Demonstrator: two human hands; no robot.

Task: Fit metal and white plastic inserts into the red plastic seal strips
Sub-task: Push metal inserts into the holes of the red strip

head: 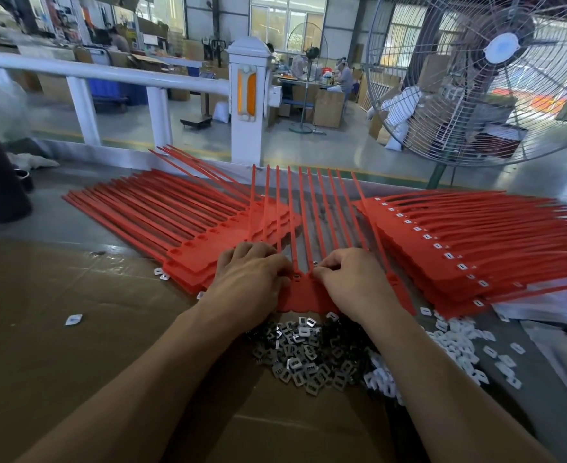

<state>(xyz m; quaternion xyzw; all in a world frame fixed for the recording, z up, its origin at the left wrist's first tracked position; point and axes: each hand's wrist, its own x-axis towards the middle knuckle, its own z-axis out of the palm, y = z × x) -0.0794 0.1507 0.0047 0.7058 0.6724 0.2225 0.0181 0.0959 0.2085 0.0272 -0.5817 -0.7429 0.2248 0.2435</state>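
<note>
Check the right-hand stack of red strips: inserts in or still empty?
In. The right stack of red seal strips shows white inserts seated in the sockets along its near edge; the left stack shows open sockets.

Two hands: left hand (249, 275), right hand (351, 279). Three groups red seal strips: left stack (162, 208), sheet under hands (303, 292), right stack (459, 248). Two insert piles near wrists: metal inserts (305, 355), white plastic inserts (455, 342).

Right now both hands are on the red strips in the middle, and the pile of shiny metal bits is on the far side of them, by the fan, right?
Not quite. The head view shows the metal inserts piled on the near side of the red seal strips, between the person's forearms. Both the left hand and right hand are on those strips.
</note>
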